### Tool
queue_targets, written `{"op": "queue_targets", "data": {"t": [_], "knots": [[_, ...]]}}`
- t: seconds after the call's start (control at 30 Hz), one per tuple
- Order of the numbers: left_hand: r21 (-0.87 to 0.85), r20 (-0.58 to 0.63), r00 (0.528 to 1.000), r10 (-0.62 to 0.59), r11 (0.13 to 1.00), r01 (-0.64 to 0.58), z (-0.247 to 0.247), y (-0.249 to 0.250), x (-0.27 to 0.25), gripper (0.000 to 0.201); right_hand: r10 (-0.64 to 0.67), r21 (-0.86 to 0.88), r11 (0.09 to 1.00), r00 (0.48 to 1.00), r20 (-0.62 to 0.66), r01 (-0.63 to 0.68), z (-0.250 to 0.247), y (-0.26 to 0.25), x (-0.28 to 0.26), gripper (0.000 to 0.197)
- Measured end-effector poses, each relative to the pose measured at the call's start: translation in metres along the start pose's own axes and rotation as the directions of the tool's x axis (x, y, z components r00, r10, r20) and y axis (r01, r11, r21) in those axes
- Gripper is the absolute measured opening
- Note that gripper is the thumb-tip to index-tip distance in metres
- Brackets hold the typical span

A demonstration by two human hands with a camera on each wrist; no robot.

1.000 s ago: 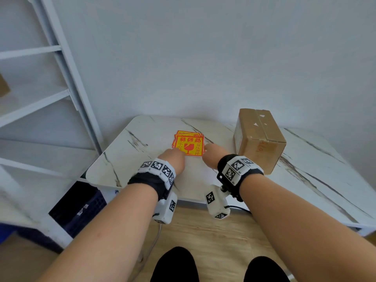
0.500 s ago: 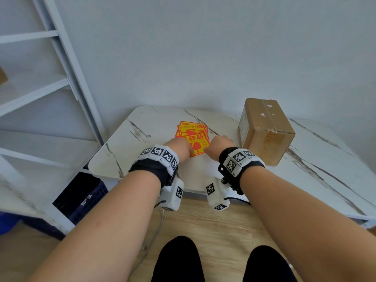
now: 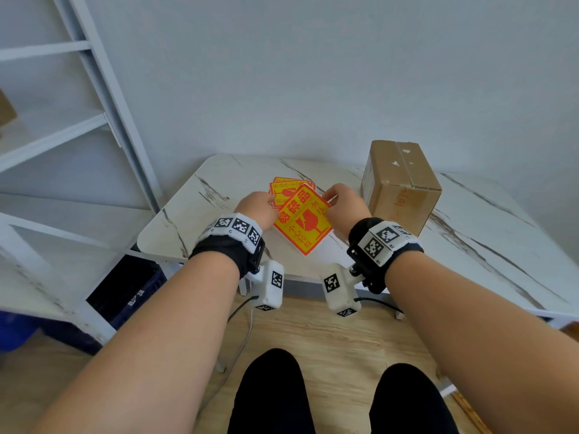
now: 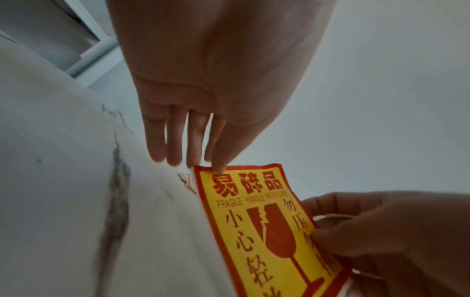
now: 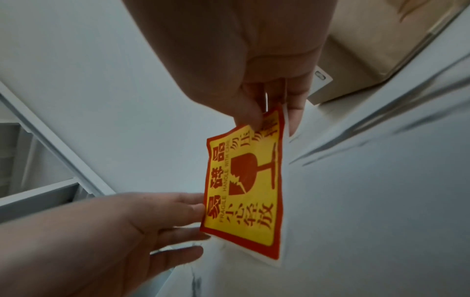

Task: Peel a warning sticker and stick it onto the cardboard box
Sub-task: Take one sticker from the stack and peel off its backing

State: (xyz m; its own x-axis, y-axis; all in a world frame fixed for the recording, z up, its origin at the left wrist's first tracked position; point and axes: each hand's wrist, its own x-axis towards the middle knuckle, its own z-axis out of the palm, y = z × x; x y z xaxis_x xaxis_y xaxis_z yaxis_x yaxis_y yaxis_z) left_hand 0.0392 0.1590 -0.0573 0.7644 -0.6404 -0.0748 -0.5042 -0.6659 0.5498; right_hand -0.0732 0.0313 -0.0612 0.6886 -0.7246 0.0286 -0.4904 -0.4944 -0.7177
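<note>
A yellow-and-red fragile warning sticker (image 3: 302,223) (image 4: 267,231) (image 5: 249,180) on its white backing hangs tilted just above the marble table (image 3: 225,189). My left hand (image 3: 272,200) (image 4: 217,167) pinches its top-left corner with the thumb, the other fingers straight. Along the opposite edge, my right hand (image 3: 326,196) (image 5: 273,118) pinches it between thumb and fingers. Several more stickers lie in a stack (image 3: 285,187) behind it. The brown cardboard box (image 3: 401,186) (image 5: 381,50) stands taped shut just right of my right hand.
A white shelf frame (image 3: 103,98) stands left of the table, with a dark blue crate (image 3: 125,286) beneath it. The wall runs close behind the table. The table's front edge (image 3: 300,278) lies below my wrists, wooden floor and my knees under it.
Both hands were on the sticker stack; now one sticker is lifted off it, turned diagonal and drawn toward me, held at two edges.
</note>
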Motion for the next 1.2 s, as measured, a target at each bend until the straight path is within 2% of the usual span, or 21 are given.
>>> {"op": "queue_targets", "data": {"t": [0.17,0.23,0.33,0.43,0.53,0.83,1.0,1.2], "knots": [[-0.268,0.053,0.995,-0.086,0.959,0.097,0.001,0.006,-0.010,0.024,-0.024,-0.012,1.000,1.000,-0.019,0.024,-0.012,0.005,-0.003,0.027],[-0.329,0.074,0.990,-0.118,0.934,0.136,0.004,0.009,-0.013,0.017,-0.035,-0.027,0.999,0.999,-0.033,0.035,-0.012,0.006,-0.007,0.033],[-0.401,0.086,0.982,-0.170,0.896,0.190,0.009,0.011,-0.020,0.010,-0.127,-0.112,0.986,0.990,-0.054,0.120,-0.008,0.006,-0.014,0.044],[-0.510,0.093,0.970,-0.225,0.826,0.241,0.022,0.009,-0.022,0.020,-0.182,-0.144,0.973,0.983,0.022,0.183,0.000,0.007,-0.018,0.033],[-0.597,0.125,0.959,-0.253,0.753,0.277,0.032,0.010,-0.022,0.026,-0.155,-0.150,0.973,0.978,0.138,0.176,0.009,0.012,-0.019,0.023],[-0.600,0.124,0.974,-0.192,0.767,0.227,0.032,-0.006,-0.024,0.017,-0.117,-0.061,0.989,0.967,0.226,0.134,0.015,0.024,-0.015,0.016],[-0.574,0.068,0.990,-0.122,0.807,0.139,0.033,-0.013,-0.027,0.014,-0.110,0.081,0.993,0.955,0.276,0.091,0.013,0.025,-0.013,0.018],[-0.558,0.047,0.997,-0.068,0.826,0.083,0.035,-0.016,-0.024,0.017,-0.088,0.161,0.986,0.951,0.297,0.041,0.015,0.025,-0.011,0.019]]}}
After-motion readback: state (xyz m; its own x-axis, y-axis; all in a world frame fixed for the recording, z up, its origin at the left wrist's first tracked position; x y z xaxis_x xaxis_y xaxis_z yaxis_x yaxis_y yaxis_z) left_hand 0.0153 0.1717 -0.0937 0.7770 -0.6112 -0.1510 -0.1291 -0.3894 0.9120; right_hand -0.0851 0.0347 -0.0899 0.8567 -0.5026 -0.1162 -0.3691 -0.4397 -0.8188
